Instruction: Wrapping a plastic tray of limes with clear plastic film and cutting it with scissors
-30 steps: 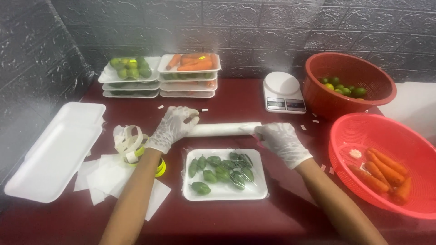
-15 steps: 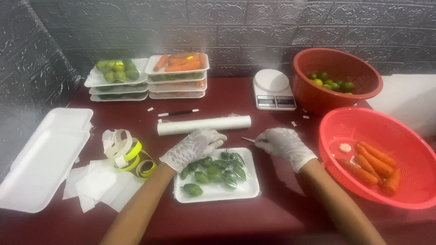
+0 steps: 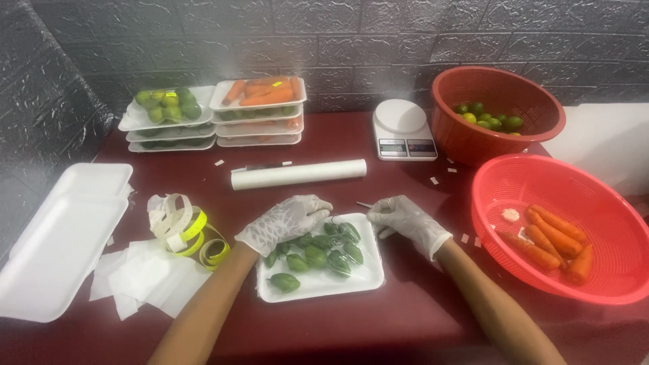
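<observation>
A white foam tray (image 3: 323,286) of green peppers (image 3: 318,255) lies on the dark red table in front of me, with clear film over it. My left hand (image 3: 282,222), in a white glove, rests palm down on the tray's far left corner. My gloved right hand (image 3: 403,218) is at the tray's far right corner, fingers pinched on the film's edge. A white roll of cling film (image 3: 298,174) lies beyond the tray, apart from both hands.
Stacked trays of limes (image 3: 166,108) and carrots (image 3: 257,96) stand at the back left. A white kitchen scale (image 3: 402,130) and a red bowl of limes (image 3: 495,115) are at the back right. A red basket of carrots (image 3: 566,230) sits right. Empty foam trays (image 3: 61,238), label strips (image 3: 190,230) and paper pieces lie left.
Both hands left the cling film roll and came down to the tray's far corners. The roll now lies farther back on the table.
</observation>
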